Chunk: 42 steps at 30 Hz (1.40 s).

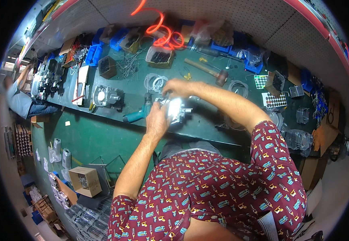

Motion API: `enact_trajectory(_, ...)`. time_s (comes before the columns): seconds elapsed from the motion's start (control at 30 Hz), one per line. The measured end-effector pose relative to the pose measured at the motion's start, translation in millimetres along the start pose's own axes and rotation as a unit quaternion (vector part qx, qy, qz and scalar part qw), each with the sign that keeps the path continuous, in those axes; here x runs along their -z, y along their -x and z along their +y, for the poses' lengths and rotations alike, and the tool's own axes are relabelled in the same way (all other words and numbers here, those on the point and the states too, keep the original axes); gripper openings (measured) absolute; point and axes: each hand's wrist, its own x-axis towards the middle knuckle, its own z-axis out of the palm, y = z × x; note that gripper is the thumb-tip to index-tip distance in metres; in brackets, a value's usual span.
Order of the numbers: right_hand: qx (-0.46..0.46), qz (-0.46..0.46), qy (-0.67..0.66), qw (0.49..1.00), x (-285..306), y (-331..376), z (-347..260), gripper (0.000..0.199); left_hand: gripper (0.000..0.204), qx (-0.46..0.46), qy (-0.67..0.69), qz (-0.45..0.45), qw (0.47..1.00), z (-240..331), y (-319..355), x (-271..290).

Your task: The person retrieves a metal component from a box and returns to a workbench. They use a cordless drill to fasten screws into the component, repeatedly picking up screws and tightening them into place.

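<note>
A brightly lit metal housing [176, 111] with a short stub on its right side lies near the bench's front edge. My left hand [157, 119] is closed against its left side, thumb and fingers on the metal. At its upper end my right hand [177, 88] has its fingers pinched together over a small part that I cannot make out. A teal power drill [141, 112] lies just left of my left hand. Behind my right hand are coiled grey cables [155, 82], partly hidden by the fingers.
A mallet [210, 72] and a box of dark screws [159, 57] sit farther back, under an orange coiled hose [164, 38]. A finned motor housing [107, 97] stands left; sticker sheets [274, 100] lie right. Another person [24, 98] works at the far left.
</note>
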Motion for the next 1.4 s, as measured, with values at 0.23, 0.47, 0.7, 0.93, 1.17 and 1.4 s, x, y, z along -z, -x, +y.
enact_trajectory(0.23,0.022,0.008,0.052,0.998,4.0,-1.5,1.5,0.033,0.056,0.017,-0.024,-0.019,0.999,0.7,-2.9,0.8)
enact_trajectory(0.47,0.031,0.000,0.081,0.996,2.1,-2.8,0.8,0.029,0.058,0.015,-0.041,-0.027,0.999,-7.9,-6.1,-9.8)
enact_trajectory(0.7,0.017,0.000,0.057,0.998,-1.2,-4.2,2.7,0.028,0.056,0.010,-0.031,-0.037,0.999,-4.1,-7.7,-3.8)
enact_trajectory(0.93,0.039,0.030,0.011,0.999,0.2,-3.4,6.5,0.026,0.054,0.028,-0.003,-0.024,0.999,2.0,-0.6,4.6)
enact_trajectory(1.17,-0.005,-0.006,0.031,0.999,5.0,-2.8,-11.6,0.035,0.055,0.029,0.002,-0.014,0.999,0.7,-0.4,5.4)
enact_trajectory(1.4,-0.007,0.002,0.055,0.998,-0.8,-6.8,-2.2,0.031,0.056,0.017,-0.008,-0.013,1.000,3.0,-6.7,8.7)
